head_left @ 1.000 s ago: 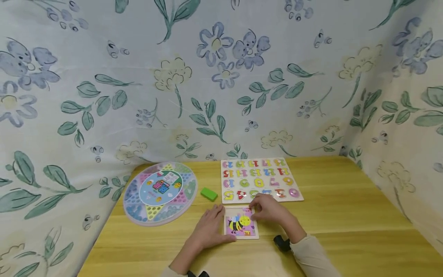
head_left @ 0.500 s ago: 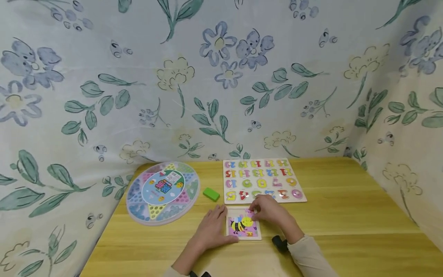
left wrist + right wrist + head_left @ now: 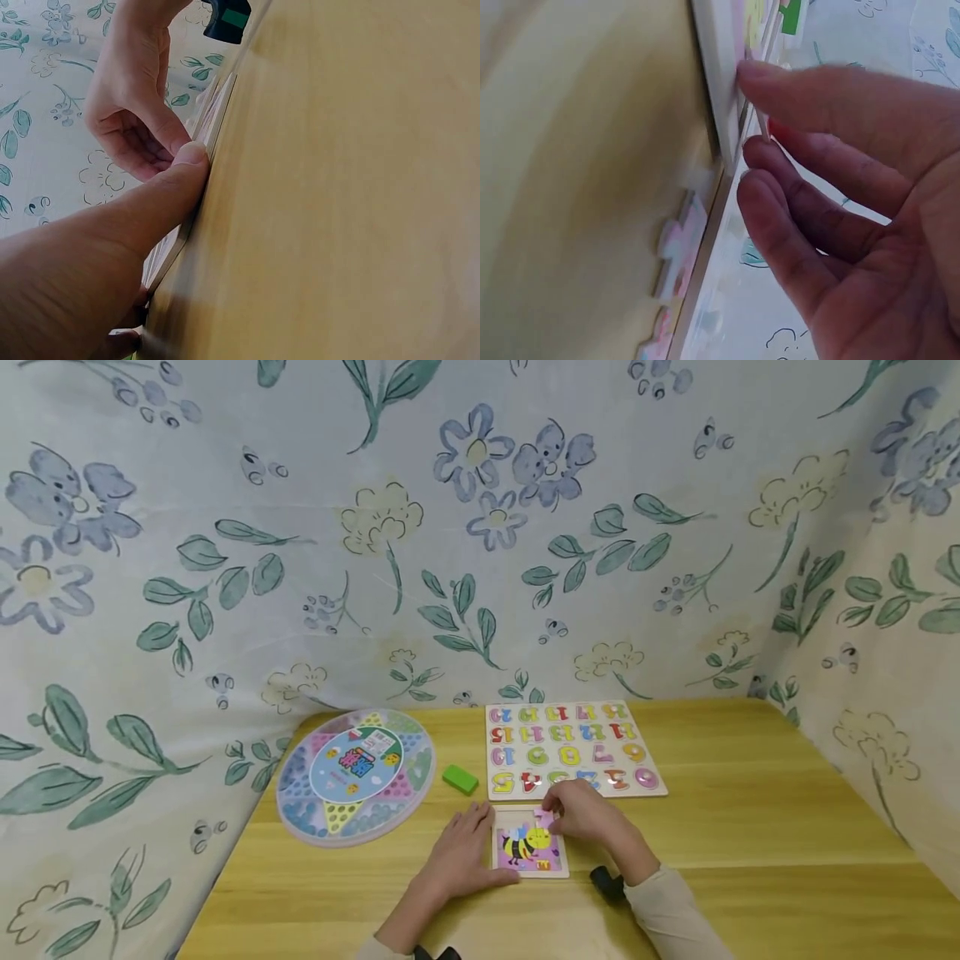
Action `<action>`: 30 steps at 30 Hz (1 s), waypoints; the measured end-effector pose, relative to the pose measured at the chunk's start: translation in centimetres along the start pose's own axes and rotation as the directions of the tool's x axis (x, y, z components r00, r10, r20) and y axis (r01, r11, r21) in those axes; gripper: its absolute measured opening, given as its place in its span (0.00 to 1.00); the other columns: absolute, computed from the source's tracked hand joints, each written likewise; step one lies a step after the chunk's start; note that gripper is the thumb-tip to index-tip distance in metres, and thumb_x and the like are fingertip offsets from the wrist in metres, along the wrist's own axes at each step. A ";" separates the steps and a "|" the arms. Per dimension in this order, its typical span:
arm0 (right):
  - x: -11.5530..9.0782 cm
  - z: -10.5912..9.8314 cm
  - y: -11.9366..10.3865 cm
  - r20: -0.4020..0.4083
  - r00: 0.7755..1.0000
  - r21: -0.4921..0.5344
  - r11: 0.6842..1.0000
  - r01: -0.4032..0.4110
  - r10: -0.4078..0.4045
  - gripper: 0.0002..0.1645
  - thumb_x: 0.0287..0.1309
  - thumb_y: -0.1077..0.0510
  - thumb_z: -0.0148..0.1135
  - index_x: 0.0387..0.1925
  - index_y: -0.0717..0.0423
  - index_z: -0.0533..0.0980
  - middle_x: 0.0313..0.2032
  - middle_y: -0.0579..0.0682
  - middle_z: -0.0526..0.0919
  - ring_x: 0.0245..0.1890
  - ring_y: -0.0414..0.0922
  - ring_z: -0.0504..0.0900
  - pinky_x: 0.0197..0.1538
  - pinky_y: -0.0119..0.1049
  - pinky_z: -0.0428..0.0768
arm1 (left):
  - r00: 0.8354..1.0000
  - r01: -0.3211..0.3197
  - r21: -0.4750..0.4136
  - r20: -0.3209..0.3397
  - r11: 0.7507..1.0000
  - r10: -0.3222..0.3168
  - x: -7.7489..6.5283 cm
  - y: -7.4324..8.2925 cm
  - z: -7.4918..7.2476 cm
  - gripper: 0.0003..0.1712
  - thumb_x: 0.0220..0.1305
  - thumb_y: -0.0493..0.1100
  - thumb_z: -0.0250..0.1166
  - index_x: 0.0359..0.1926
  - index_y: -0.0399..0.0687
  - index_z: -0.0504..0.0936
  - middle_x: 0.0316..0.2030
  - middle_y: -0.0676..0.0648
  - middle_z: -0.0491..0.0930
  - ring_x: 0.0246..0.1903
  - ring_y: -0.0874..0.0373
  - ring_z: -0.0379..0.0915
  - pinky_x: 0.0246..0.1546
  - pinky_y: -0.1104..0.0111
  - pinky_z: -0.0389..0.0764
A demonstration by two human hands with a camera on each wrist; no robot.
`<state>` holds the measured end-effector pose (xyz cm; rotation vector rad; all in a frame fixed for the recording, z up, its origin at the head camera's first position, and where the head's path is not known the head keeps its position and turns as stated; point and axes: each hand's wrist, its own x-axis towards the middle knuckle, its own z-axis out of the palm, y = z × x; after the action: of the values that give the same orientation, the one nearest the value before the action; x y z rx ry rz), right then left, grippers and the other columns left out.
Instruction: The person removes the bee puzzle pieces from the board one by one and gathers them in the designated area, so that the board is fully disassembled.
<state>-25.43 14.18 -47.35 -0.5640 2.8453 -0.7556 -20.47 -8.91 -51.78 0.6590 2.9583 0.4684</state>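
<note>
A small square jigsaw (image 3: 530,874) with a bee picture lies in its pale wooden tray on the table. At its upper right corner my right hand (image 3: 583,817) pinches a pink jigsaw piece (image 3: 543,817); the right wrist view shows the piece's thin edge between thumb and fingers. My left hand (image 3: 459,857) rests along the tray's left side, fingers at the upper left corner. Its thumb (image 3: 176,180) lies on the near edge, and the other fingers are mostly hidden in the left wrist view. The bare strip along the tray's top shows pale wood.
Beyond the jigsaw lies a number puzzle board (image 3: 577,750). A green block (image 3: 460,779) sits left of it, and a round checkers board (image 3: 356,777) farther left. Loose jigsaw pieces (image 3: 682,247) lie close by my right hand. Floral cloth (image 3: 450,568) hangs behind the table.
The pink piece in my right hand has tilted and shows more of its face above the tray's corner. My left hand stays in place. The head view has shifted slightly.
</note>
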 end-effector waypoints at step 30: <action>-3.1 -3.5 6.3 -0.076 0.991 0.041 0.993 0.115 -0.111 0.13 0.43 0.65 0.73 0.35 0.62 0.84 0.31 0.47 0.86 0.30 0.37 0.80 0.33 0.26 0.79 | 1.000 0.010 -0.025 0.008 1.000 -0.010 -0.1 0.1 -0.2 0.66 0.47 0.81 0.59 0.74 0.39 0.57 0.75 0.42 0.56 0.75 0.45 0.50 0.75 0.51 0.54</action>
<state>-25.37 22.05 -47.43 -0.7104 2.8748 -0.8750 -20.41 -8.94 -51.60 0.6417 2.9421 0.4998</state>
